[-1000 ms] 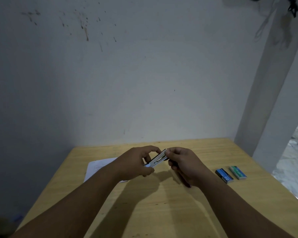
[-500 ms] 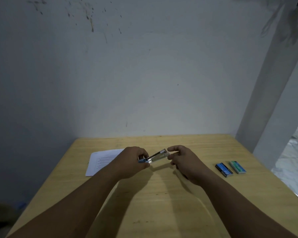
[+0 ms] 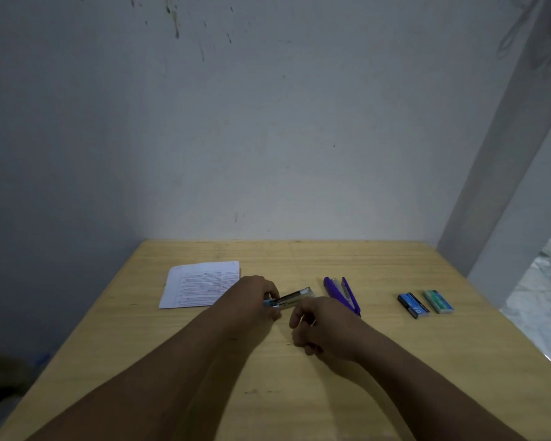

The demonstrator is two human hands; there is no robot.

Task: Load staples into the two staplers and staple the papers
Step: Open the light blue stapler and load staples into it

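The wooden counter [image 3: 299, 393] carries everything for the task. The papers [image 3: 198, 284] are seen lying flat at the back left, and no staple can be made out in them, so the stapling is judged not yet done. The purple stapler [image 3: 337, 292] lies hinged open just beyond the right hand [image 3: 328, 329], apparently awaiting its staples. Two staple boxes, blue [image 3: 413, 305] and green [image 3: 438, 301], sit side by side well to the right. The small metal stapler [image 3: 291, 299] is held above the counter, gripped at its near end by the curled fingers of the left hand [image 3: 252, 297]. The right hand's fingers are loosely curled just below it; whether a staple strip is pinched there cannot be told. Loading is judged under way on the first stapler only.
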